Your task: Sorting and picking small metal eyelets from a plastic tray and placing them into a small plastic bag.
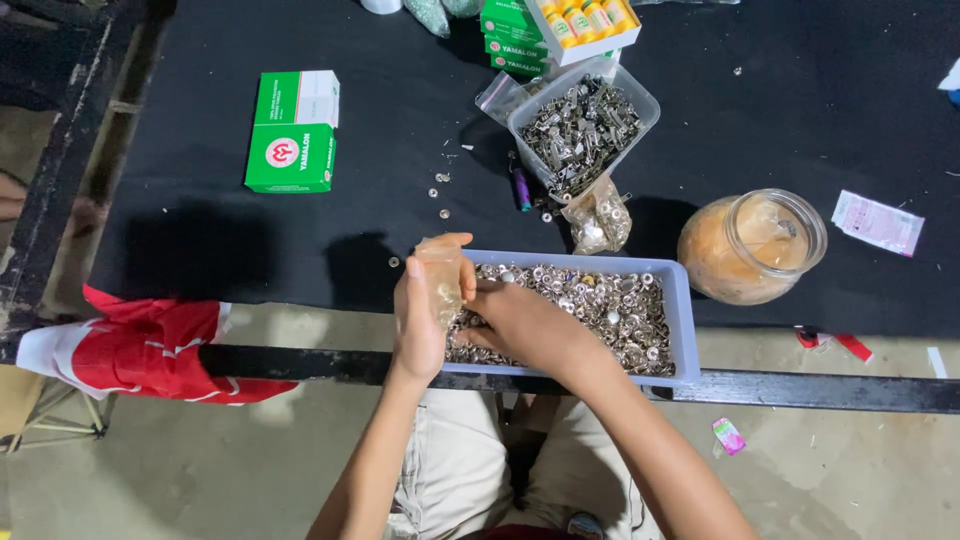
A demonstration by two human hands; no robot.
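My left hand point(420, 318) holds a small clear plastic bag point(441, 275) upright over the left end of a pale blue tray point(684, 320) full of small silver metal snap buttons point(600, 305). My right hand point(520, 322) rests in the tray among the buttons, fingers pinched together beside the bag's lower part. Whether it holds buttons is hidden. The tray sits at the near edge of a black table point(200, 240).
A clear tub of metal clips point(583, 122) stands behind the tray, with a small filled plastic bag point(597, 218) beside it. A glass jar point(752, 247) lies to the right. Green-and-white boxes point(294, 130) sit at left and at the back point(515, 35). Loose buttons point(441, 195) dot the table. Red cloth point(140, 345) hangs at the left edge.
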